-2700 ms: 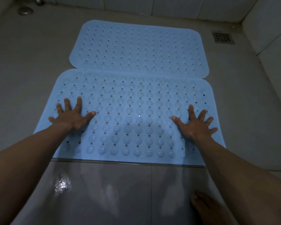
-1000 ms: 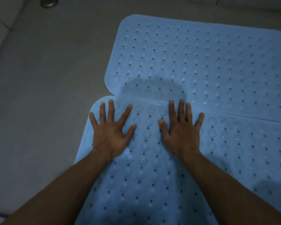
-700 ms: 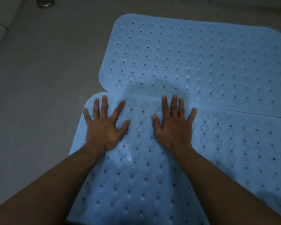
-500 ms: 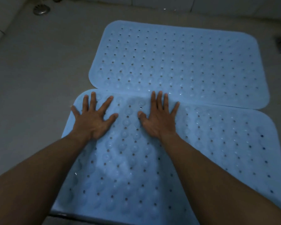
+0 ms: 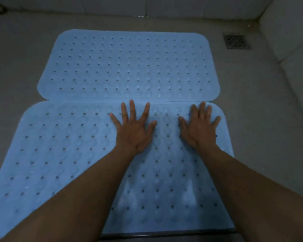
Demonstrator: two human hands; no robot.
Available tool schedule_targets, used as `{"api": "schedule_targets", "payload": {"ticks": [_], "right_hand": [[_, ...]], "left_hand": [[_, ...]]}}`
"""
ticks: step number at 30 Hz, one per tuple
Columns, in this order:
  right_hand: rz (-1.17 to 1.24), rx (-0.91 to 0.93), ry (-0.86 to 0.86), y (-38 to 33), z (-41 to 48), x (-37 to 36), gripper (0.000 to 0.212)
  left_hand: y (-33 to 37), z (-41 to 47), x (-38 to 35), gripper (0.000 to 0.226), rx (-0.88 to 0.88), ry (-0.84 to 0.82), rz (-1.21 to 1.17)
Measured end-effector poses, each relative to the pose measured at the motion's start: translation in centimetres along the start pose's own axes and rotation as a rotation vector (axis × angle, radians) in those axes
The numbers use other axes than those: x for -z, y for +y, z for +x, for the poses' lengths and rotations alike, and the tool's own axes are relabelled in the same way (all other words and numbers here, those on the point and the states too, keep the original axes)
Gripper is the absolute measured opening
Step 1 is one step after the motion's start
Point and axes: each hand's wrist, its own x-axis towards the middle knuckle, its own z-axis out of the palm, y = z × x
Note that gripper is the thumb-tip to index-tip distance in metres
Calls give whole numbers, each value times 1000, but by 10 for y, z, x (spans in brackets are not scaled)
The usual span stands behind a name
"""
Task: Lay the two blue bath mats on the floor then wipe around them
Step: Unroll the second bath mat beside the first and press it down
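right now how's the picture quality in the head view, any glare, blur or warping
Head view: dim, bluish light, no harsh glare. The near mat shows only faint glints, and soft shadows under the forearms. Wide-angle warping bows the far mat and the wall lines. The left hand and right hand look slightly soft, and the floor drain is dark but readable.

Bathroom, tiled walls (image 5: 199,6), floor drain (image 5: 236,41)

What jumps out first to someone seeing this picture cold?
Two pale blue bath mats fill the grey floor, the far mat edge to edge with the near mat. The left hand and right hand press flat, fingers spread, on the near mat's far edge.
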Motion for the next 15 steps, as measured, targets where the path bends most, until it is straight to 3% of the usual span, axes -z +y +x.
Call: {"api": "schedule_targets", "payload": {"ticks": [4, 9, 15], "right_hand": [[38, -17, -44, 36, 8, -6, 85], [58, 10, 13, 38, 7, -11, 78], [82, 12, -36, 38, 10, -7, 72]], "left_hand": [[38, 9, -20, 71, 35, -71, 23], [45, 8, -21, 87, 94, -81, 92], [48, 12, -16, 88, 114, -128, 102]]}}
